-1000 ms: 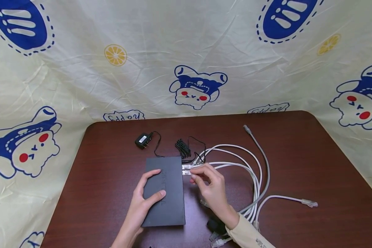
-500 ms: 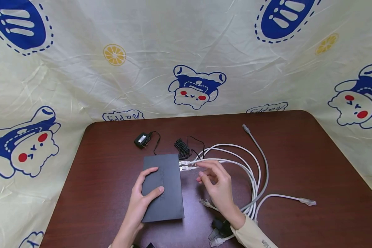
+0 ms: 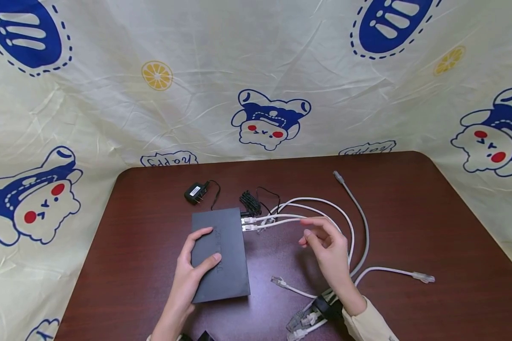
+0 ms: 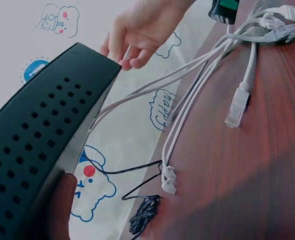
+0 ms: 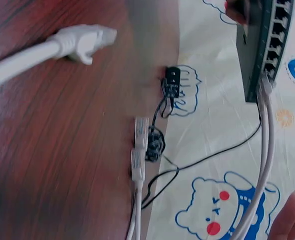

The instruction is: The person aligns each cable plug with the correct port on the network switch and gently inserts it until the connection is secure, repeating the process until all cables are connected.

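My left hand (image 3: pixel 187 270) grips a dark grey network switch (image 3: pixel 232 258) by its left side, thumb and index finger on the top face. It is raised and tilted over the table. A row of ports (image 5: pixel 276 47) shows along one side in the right wrist view. Two white Ethernet cables (image 3: pixel 277 222) are plugged in side by side near one end of that row. My right hand (image 3: pixel 330 251) is off to the right of the switch, fingers loosely bent, with nothing between them. Its index fingertip overlaps one plugged cable in the head view.
A black tie (image 3: pixel 329 307) bundles the white and grey cables, loose plugs (image 3: pixel 300 324) at the near end. One free plug (image 3: pixel 423 277) points right, another (image 3: pixel 278 281) left. A power adapter (image 3: pixel 195 193) and its coiled black cord (image 3: pixel 250 203) lie behind the switch.
My right hand has drawn away to the right from the cable plugs at the switch. The switch, held in my left hand, has shifted slightly back and left, carrying both plugged cables.
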### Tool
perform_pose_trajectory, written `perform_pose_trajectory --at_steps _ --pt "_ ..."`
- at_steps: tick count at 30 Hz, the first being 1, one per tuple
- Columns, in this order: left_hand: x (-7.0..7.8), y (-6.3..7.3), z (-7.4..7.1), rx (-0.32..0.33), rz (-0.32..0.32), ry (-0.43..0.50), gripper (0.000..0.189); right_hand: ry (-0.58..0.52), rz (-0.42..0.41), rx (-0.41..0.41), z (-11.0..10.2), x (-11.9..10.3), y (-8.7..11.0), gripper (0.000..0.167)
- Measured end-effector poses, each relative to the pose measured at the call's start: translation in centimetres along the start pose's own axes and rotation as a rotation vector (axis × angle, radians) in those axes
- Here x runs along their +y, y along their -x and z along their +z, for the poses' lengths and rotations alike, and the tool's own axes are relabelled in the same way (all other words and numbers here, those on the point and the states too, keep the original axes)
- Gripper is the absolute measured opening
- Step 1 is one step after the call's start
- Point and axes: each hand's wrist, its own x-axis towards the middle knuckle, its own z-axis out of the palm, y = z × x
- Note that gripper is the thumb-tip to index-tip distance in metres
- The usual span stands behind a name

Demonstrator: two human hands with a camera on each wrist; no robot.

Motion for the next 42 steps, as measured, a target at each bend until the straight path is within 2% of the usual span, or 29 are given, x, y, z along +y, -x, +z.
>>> perform_pose_trajectory --at_steps 6,16,21,25,31,42 --pt "0.0 0.0 -0.2 -0.004 -0.005 0.021 0.053 -0.039 0.009 0.035 -1.0 0.0 -0.2 0.022" --pt "-0.2 0.0 -0.4 -0.001 0.012 0.000 0.053 0.007 0.084 0.114 -2.2 -0.1 -1.4 0.019" --pt "-0.3 0.0 -0.5 0.007 0.011 -0.009 0.053 0.014 0.084 0.120 -2.6 0.1 -2.2 0.020" --pt "-0.5 0.1 -0.6 0.013 0.012 -0.023 0.054 0.020 0.100 0.109 -2.7 0.4 -2.9 0.021" --pt "-0.7 0.1 -0.7 0.014 0.018 -0.044 0.054 0.092 0.150 0.085 -2.7 1.1 -3.9 0.022" --pt "-0.9 0.1 -0.9 0.021 0.009 -0.054 0.053 0.150 0.256 -0.016 -3.0 2.8 -5.1 0.026"
